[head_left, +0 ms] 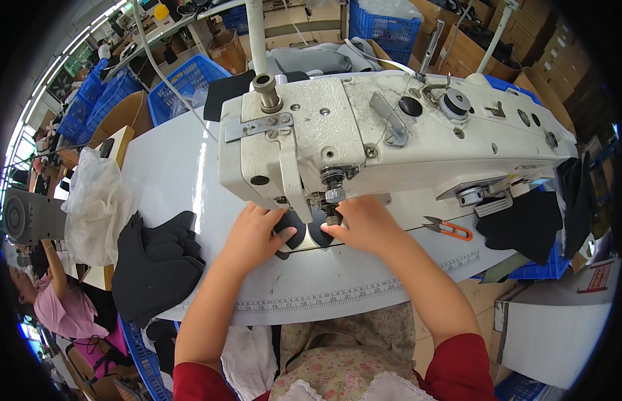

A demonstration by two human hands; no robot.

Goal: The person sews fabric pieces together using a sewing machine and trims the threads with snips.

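Observation:
Under the head of a white sewing machine, two curved edges of black fabric meet near the needle area. My left hand grips the left black fabric piece, its thumb pressed on top. On the other side my right hand pinches the right black fabric piece close to the presser foot. Its fingertips are partly hidden behind the machine's metal parts. The needle itself cannot be made out. Orange-handled thread snips lie on the table to the right of my right forearm.
A stack of black cut pieces lies at the table's left, more black pieces at the right. A ruler strip runs along the near edge of the white table. Blue crates stand beyond. A person in pink sits at left.

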